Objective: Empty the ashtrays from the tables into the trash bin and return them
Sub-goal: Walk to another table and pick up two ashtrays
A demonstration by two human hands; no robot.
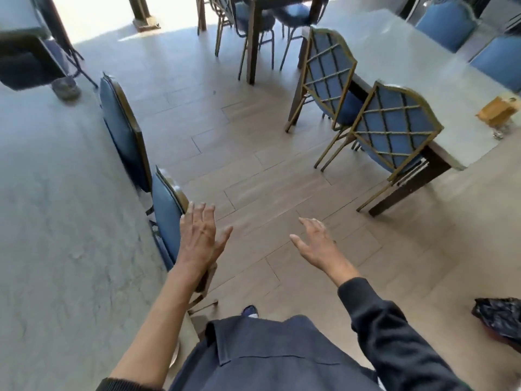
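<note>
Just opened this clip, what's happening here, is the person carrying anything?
No. Both hands are empty and spread open over the floor: the left hand beside a blue chair, the right hand in the aisle. The person stands between two tables. A wooden box with a glass item beside it sits on the right table; a black bag lies at lower right.

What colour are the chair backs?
Blue, with gold frames and gold criss-cross lattice on the chair, seen in the head view.
</note>
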